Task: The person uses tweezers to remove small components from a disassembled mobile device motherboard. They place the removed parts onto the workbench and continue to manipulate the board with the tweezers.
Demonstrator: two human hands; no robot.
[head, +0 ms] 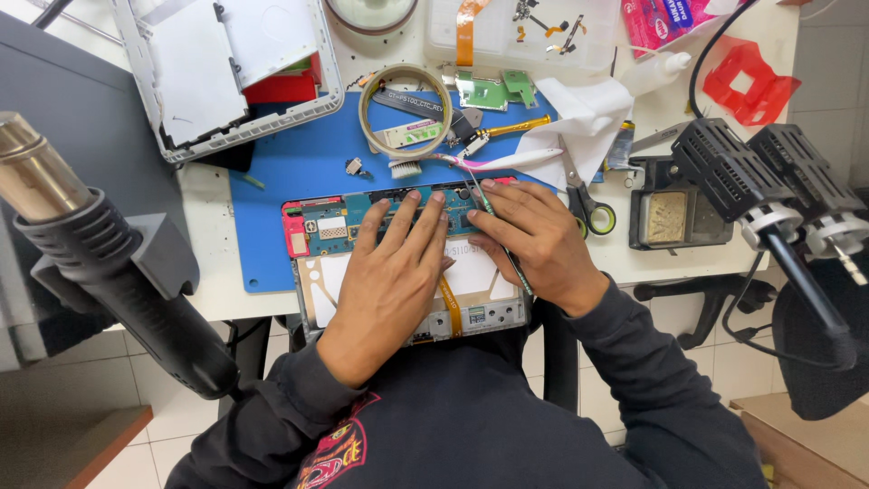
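An opened tablet (398, 272) is laid at the near edge of the desk (208, 254), half on a blue work mat (299, 154), with its back cover already off, so that the circuit board (330, 224) along its far side and the pale inner frame are exposed. The left hand (394, 272) is spread flat and released on the middle of the device, the fingertips pressed on the board, nothing being grasped. The right hand (534, 240), at 3 o'clock of the left and touching it, is closed on a thin metal tool (496, 231), whose tip is set on the board near 12 o'clock of the hand. An orange flex ribbon (449, 306) is seen still in place across the frame at 6 o'clock of the hands. At 12 o'clock of the tablet a roll of tape (405, 110), a small brush (407, 167) and loose green parts (493, 89) are laid out; scissors (588, 208) lie at 3 o'clock, and a white back shell (226, 72) at 11 o'clock. The work is judged to be midway: opening is done, the board is being worked on, and reassembly is left.
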